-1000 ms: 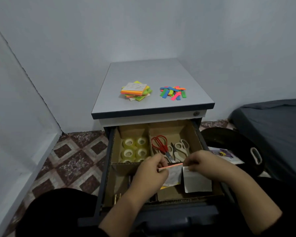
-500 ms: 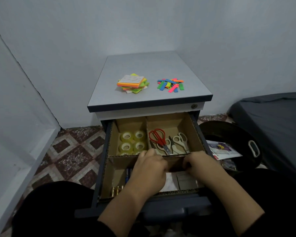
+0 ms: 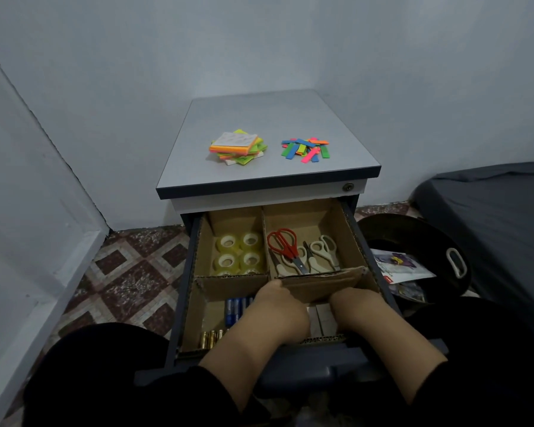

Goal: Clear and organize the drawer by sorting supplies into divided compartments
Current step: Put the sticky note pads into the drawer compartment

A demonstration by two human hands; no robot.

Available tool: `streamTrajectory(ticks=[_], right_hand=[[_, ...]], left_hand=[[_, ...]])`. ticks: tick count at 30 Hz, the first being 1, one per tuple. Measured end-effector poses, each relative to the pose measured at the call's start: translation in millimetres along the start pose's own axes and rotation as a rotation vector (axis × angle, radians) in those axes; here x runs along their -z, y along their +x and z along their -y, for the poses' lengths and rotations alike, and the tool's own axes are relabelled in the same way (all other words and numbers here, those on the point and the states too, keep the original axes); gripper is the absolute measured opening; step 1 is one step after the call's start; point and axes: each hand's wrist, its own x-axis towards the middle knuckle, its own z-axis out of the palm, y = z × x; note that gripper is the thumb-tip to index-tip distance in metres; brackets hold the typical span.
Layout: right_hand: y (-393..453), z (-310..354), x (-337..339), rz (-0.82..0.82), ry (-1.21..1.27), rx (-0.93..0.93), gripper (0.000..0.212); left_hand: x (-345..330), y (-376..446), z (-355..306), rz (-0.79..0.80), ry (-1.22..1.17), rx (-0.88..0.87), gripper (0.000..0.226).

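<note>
Two hands reach into the near right compartment of an open drawer (image 3: 188,272) pulled out from under a grey cabinet top (image 3: 269,124), its cardboard dividers (image 3: 321,283) splitting it into four sections. The cabinet stands in a corner with walls close behind and to the left; patterned floor tiles (image 3: 130,272) lie open on the left side, while a dark round bin (image 3: 413,241) sits just beside the drawer's right edge. The left hand (image 3: 278,306) and right hand (image 3: 358,306) are both knuckles-up with fingers tucked down out of sight behind the cross divider, so whether they grip anything cannot be told; white paper packets (image 3: 319,318) show between them. Scissors (image 3: 285,246), one red-handled and the rest white, fill the far right section. Tape rolls (image 3: 238,251) sit in the far left. Batteries (image 3: 233,309) lie in the near left. On the cabinet top, a sticky-note stack (image 3: 238,147) rests near loose coloured strips (image 3: 305,149).
</note>
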Motion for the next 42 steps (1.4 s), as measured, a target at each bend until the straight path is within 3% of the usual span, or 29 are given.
streamTrajectory(ticks=[5,23,26,28,31,35,37,39,42], right_hand=[[1,0,-1,0.001,0.004,-0.029,0.035],[2,-2,-1,-0.069,0.074,-0.004,0.029],[-6,-4,7,-0.062,0.194,0.025,0.022],[-13,-11,12,-0.103,0.396,0.092,0.009],[-33,-18,28,-0.167,0.739,0.208,0.007],[-42,-11,66,-0.42,1.03,0.288,0.005],[-38,1,87,-0.59,1.072,0.32,0.004],[-29,18,110,-0.719,1.083,0.365,0.003],[-2,48,145,-0.869,1.128,0.381,0.004]], left_hand=[[2,9,-6,0.116,0.049,0.045,0.037],[-8,-3,-3,-0.128,-0.015,0.002,0.037],[-15,-7,-1,-0.304,-0.24,0.016,0.034],[-18,-9,2,-0.422,-0.509,-0.004,0.033],[-13,-21,16,-0.567,-0.974,0.024,0.031],[9,-34,58,-0.92,-1.333,0.211,0.029],[18,-33,89,-1.151,-1.452,0.316,0.032],[27,-29,121,-1.323,-1.463,0.462,0.021],[39,-18,166,-1.416,-1.375,0.699,0.008]])
